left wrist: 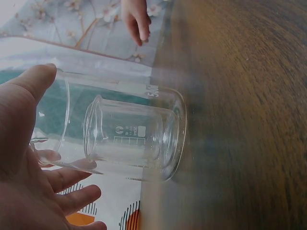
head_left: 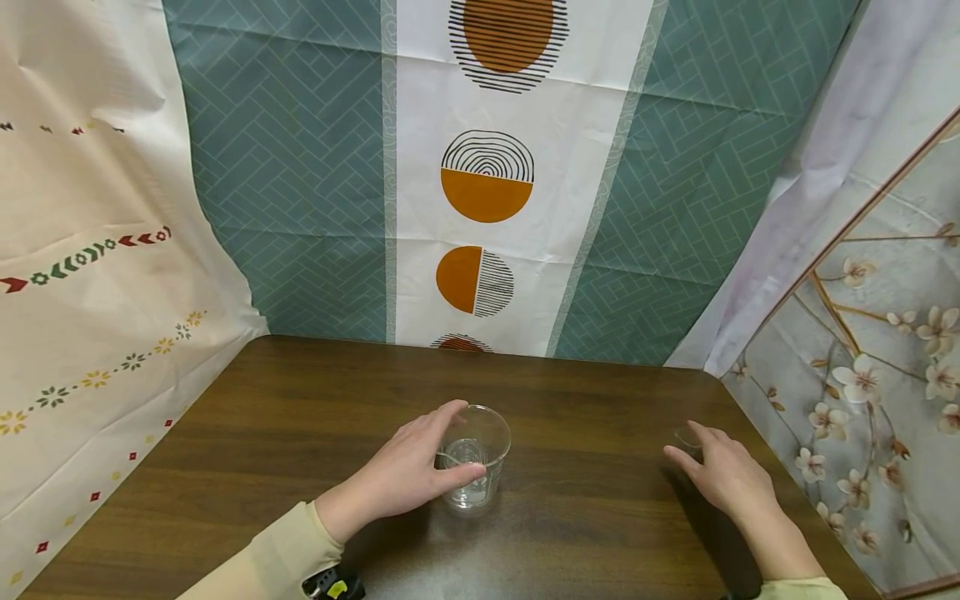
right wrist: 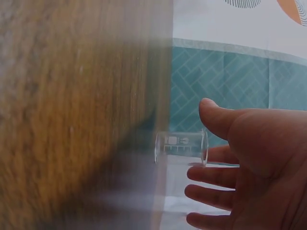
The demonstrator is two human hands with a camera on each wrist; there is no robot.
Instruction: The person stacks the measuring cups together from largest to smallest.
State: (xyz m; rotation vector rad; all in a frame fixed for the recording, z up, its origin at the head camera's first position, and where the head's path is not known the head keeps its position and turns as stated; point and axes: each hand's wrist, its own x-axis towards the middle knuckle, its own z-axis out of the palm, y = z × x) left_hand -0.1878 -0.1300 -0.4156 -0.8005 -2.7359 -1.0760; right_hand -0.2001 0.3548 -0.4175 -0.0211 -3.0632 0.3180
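A large clear glass beaker (head_left: 493, 450) stands upright on the table, with a smaller glass beaker (left wrist: 129, 129) nested inside it. My left hand (head_left: 408, 467) holds the large beaker near its rim, thumb on one side and index finger on the other. The remaining fingers spread loosely in the left wrist view. To the right, a small glass beaker (right wrist: 181, 147) with white markings stands on the table, partly hidden by the hand in the head view. My right hand (head_left: 727, 475) is beside it, thumb and fingers spread apart; contact with the glass cannot be made out.
The brown wooden table (head_left: 585, 533) lies under both hands. A green and white patterned cloth (head_left: 315, 167) hangs behind its far edge. Cream cloth (head_left: 97, 350) borders the left side, and a flower-patterned cloth (head_left: 885, 433) borders the right.
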